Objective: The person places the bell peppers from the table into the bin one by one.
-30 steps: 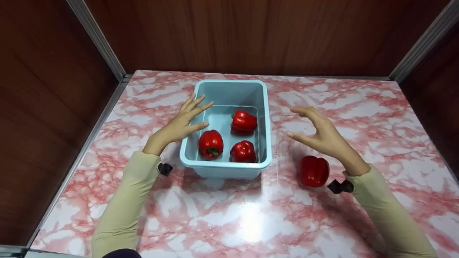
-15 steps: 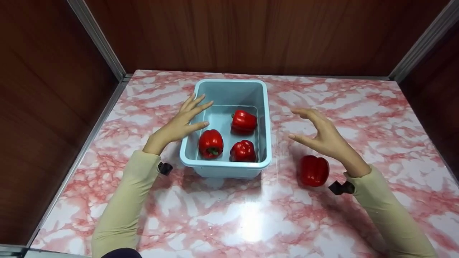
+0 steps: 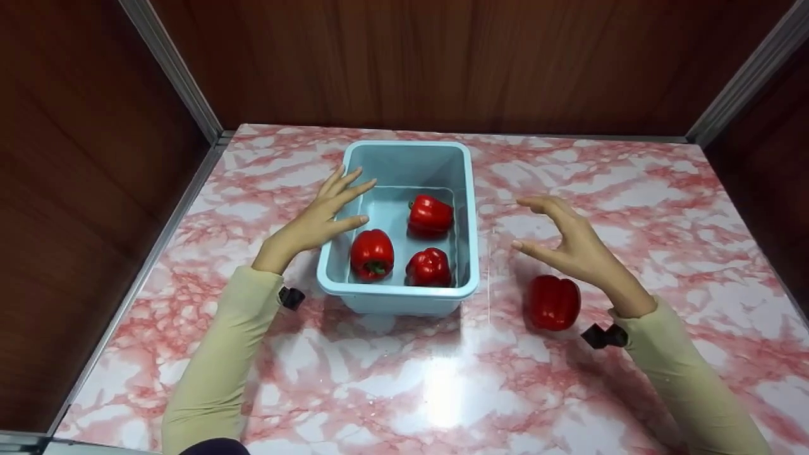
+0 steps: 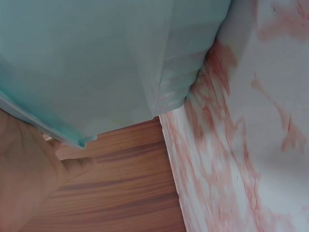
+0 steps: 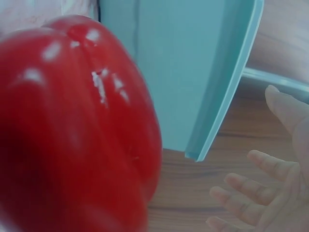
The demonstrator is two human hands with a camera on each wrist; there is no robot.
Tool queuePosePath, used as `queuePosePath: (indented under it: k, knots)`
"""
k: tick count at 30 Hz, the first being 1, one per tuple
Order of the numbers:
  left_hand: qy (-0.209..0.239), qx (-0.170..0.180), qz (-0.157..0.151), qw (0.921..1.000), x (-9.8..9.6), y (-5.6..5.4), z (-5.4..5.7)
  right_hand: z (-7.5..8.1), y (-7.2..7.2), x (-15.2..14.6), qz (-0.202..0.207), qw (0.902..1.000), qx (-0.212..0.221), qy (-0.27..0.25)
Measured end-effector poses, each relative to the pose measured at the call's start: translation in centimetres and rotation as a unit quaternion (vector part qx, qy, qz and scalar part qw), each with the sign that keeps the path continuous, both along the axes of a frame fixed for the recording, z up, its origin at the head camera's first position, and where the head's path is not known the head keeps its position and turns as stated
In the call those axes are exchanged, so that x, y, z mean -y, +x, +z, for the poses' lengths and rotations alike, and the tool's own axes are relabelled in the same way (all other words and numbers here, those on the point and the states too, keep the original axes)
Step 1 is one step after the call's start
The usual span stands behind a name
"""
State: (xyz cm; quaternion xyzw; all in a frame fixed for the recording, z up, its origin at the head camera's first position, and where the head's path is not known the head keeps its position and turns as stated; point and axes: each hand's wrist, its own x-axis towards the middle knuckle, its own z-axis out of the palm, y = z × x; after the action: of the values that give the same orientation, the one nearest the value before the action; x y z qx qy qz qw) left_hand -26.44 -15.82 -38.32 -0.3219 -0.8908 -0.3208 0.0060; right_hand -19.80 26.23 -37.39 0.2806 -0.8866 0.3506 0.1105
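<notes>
A light blue plastic bin (image 3: 397,289) stands on the table with three red bell peppers inside: one at the front left (image 3: 371,253), one at the front right (image 3: 428,268) and one farther back (image 3: 431,215). My left hand (image 3: 310,221) lies over the bin's left rim, fingers spread and holding nothing. To the right of the bin, my right hand (image 3: 572,243) hovers with thumb and fingers apart, nothing between them. Another red bell pepper (image 3: 553,302) lies on the table just below that hand; it looms large in the right wrist view (image 5: 77,130).
The table (image 3: 354,379) has a pink and white marbled top. Brown wood panels (image 3: 442,63) rise behind it and at both sides, joined by metal corner strips (image 3: 177,69). A dark camera sits at each wrist.
My right hand has drifted slightly down and to the right, toward me. The left hand, bin and peppers stay where they were.
</notes>
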Motion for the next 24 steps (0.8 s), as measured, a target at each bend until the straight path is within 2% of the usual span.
queuePosePath:
  k: [12, 24]
  knots:
    - [-0.009, 0.004, 0.003, 0.9999, -0.08, 0.06, -0.03, -0.26, 0.21, -0.25, -0.005, 1.0, 0.007, 0.0]
    - [0.001, 0.004, -0.001, 1.0, 0.1, -0.02, -0.06, -0.54, 0.26, -0.4, -0.001, 0.9999, 0.006, -0.011]
